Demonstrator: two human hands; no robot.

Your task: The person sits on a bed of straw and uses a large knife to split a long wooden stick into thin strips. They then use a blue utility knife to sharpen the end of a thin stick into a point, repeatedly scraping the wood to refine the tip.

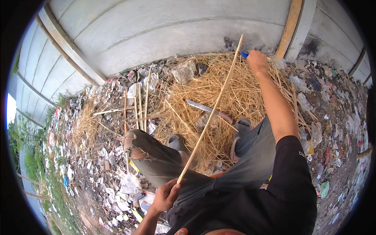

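My left hand (166, 196), low in the view, is closed round the near end of a long, pale bamboo strip (213, 111). The strip slants up and away to the right, its far end in front of the wall. At the end of my outstretched arm, my right hand (257, 61) is closed on a small blue object (244, 54) that pokes out beside the strip's far end. Most of that object is hidden in the fist, so its kind does not show. Beneath the strip, a machete (203, 106) with a grey blade lies on a heap of straw-coloured shavings (235, 84).
Several split bamboo strips (140, 105) lie left of the shavings. A grey rock (184, 72) sits by the concrete wall (176, 33), and a wooden post (290, 27) leans there. My sandalled feet (242, 127) border the heap. Litter (113, 176) covers the ground around.
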